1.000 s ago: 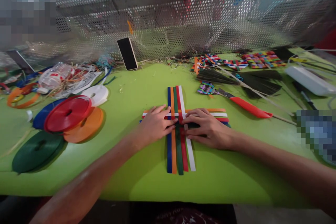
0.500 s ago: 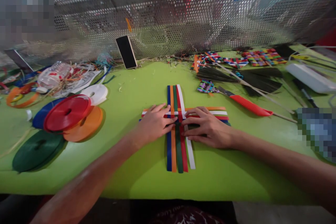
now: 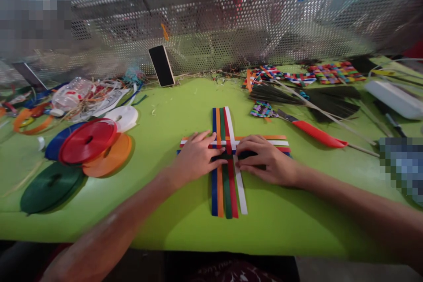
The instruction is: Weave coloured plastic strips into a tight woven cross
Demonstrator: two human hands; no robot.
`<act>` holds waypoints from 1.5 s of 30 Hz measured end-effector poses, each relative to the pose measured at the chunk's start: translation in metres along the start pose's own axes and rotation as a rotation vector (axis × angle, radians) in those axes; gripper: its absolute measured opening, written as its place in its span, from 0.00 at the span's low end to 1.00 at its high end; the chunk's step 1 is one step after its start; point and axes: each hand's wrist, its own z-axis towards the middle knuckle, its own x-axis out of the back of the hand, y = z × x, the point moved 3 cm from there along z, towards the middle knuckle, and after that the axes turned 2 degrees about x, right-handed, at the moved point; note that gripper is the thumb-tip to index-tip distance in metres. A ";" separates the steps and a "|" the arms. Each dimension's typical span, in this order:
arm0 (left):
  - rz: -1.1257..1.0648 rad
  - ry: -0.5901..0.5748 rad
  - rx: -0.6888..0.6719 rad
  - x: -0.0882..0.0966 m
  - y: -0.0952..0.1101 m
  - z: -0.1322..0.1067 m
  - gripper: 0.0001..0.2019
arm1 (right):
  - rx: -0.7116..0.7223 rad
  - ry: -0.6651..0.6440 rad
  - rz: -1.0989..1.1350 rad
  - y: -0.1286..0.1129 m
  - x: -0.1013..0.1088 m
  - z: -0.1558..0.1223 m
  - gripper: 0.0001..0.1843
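Several flat ribbon strips cross in a loose weave on the green table. The upright ones are a blue strip (image 3: 214, 189), an orange strip (image 3: 220, 194), a green strip (image 3: 228, 198), a red strip (image 3: 234, 202) and a white strip (image 3: 243, 198). My left hand (image 3: 194, 156) rests with spread fingers on the left side of the crossing. At the right side, my right hand (image 3: 267, 161) has its fingertips bent close together by the white strip, around a dark green crosswise strip (image 3: 229, 156). Its fingers partly hide that strip.
Ribbon rolls in red (image 3: 76, 145), orange (image 3: 112, 158), white (image 3: 127, 119) and green (image 3: 49, 191) lie at the left. A phone (image 3: 161, 66) leans against the mesh panel (image 3: 211, 31). Right of the strips lies a red-handled knife (image 3: 317, 134), near woven pieces (image 3: 337, 72) and a white block (image 3: 393, 99).
My right hand has shifted slightly right, and its fingertips have drawn off the red upright strip. My left hand stays on the weave. The whole view has moved a little.
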 end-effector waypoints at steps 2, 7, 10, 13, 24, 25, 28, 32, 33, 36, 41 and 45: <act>-0.011 0.018 0.011 -0.001 0.001 0.000 0.20 | -0.004 -0.024 -0.001 0.000 0.000 0.000 0.12; -0.025 0.051 0.013 -0.002 0.001 0.000 0.18 | -0.012 -0.063 -0.014 0.000 -0.001 0.001 0.11; -0.022 0.064 0.011 0.000 0.002 0.000 0.17 | 0.018 -0.048 -0.015 0.001 -0.001 0.000 0.11; -0.018 0.078 0.010 0.000 0.002 0.000 0.15 | 0.017 -0.029 0.011 0.003 -0.001 -0.002 0.10; -0.012 0.108 -0.003 -0.001 0.001 0.002 0.14 | 0.008 -0.039 0.024 0.003 -0.001 -0.002 0.10; -0.013 0.106 0.000 -0.001 0.001 0.001 0.14 | 0.013 -0.041 0.022 0.003 -0.001 -0.002 0.10; -0.021 0.100 0.010 -0.002 0.001 0.001 0.15 | 0.041 -0.044 0.012 0.002 -0.001 -0.001 0.11; -0.039 0.099 0.019 -0.002 0.000 0.000 0.17 | 0.047 -0.038 0.010 0.001 -0.001 -0.001 0.11; -0.045 0.099 0.021 -0.002 0.000 0.000 0.17 | 0.045 -0.036 0.022 0.001 -0.001 -0.002 0.11; -0.071 0.101 0.016 0.000 0.000 0.000 0.17 | 0.036 0.048 0.072 0.002 0.003 -0.002 0.10; -0.104 0.120 0.002 -0.002 -0.004 -0.001 0.15 | 0.014 0.382 -0.026 0.005 0.017 -0.002 0.11; -0.126 0.188 -0.037 -0.004 -0.009 -0.001 0.14 | -0.094 0.503 -0.120 0.013 0.024 -0.003 0.13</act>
